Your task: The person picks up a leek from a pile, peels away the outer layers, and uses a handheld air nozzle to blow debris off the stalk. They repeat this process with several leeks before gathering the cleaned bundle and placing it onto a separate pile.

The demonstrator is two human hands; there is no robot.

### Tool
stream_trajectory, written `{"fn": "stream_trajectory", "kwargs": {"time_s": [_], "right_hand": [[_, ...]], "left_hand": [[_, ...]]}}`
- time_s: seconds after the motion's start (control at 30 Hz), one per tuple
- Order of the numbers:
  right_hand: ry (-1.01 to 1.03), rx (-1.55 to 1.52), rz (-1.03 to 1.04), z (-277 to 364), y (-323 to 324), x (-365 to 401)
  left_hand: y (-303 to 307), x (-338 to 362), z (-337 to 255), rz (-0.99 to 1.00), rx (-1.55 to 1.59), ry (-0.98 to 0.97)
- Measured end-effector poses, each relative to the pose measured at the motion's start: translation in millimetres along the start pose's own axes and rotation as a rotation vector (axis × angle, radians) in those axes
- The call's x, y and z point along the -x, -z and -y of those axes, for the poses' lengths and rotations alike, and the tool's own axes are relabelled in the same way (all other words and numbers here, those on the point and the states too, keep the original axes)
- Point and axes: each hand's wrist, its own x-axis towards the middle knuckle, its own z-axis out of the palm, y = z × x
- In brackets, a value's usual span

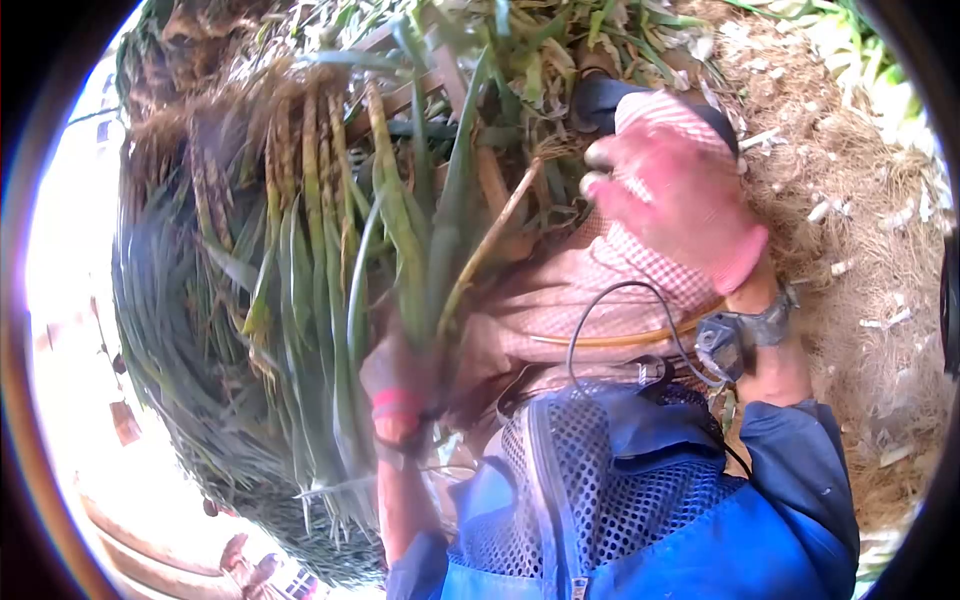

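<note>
The left hand (395,375), in a pale glove with a red cuff, appears closed around the lower ends of several converging green stalks (405,240); blur hides the fingertips. A thin brownish stalk (495,225) rises from the same spot, slanting toward the right hand, its root tuft uppermost. The right hand (690,205), in a pink glove, is blurred over the checked cloth (510,325) on the lap, apart from the stalks; whether its fingers are spread or closed cannot be told.

Sound handling, in this assessment, calls for a firm but unsquashed hold near the leaf end, the stalks kept together, and the right hand meeting the root end squarely rather than dragging across the leaves. The looped cable (575,335) and the wrist device (722,345) could snag loose leaves and warrant clearance.

Beyond, the large heap of greens (165,310) lies to the left, with a root mass (240,100) along its top. Root litter (800,225) covers the ground to the right.
</note>
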Motion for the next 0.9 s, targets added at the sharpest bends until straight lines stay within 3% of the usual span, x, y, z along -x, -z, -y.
{"fn": "stream_trajectory", "kwargs": {"time_s": [0.03,0.1,0.23,0.3,0.4,0.57,0.63,0.77,0.83,0.9], "right_hand": [[0.001,-0.189,0.142,11,-11,-4],[0.135,-0.052,0.324,33,-47,-2],[0.144,-0.088,0.897,69,-95,-4],[0.175,-0.041,1.003,79,-112,0],[0.16,0.028,0.993,75,-144,10],[0.014,-0.086,0.869,42,-141,-5],[-0.233,-0.296,0.85,34,-101,-16],[-0.065,-0.165,0.437,-19,-65,-13],[-0.36,-0.135,0.548,-28,-20,-13],[-0.368,-0.119,0.324,-46,23,2]], "left_hand": [[-4,-1,7,-0.001,0.01,0.016],[-17,-6,26,-0.082,0.024,-0.024],[-27,-14,43,-0.094,0.062,-0.026],[-26,-13,42,-0.085,0.075,-0.009],[-22,-14,40,-0.067,0.094,0.007],[-25,-18,42,-0.055,0.103,0.012],[-24,-17,46,-0.023,0.143,0.001],[-20,-14,42,-0.05,0.173,-0.009],[-17,-16,39,-0.022,0.203,-0.006],[-19,-17,42,-0.021,0.218,-0.02]]}}
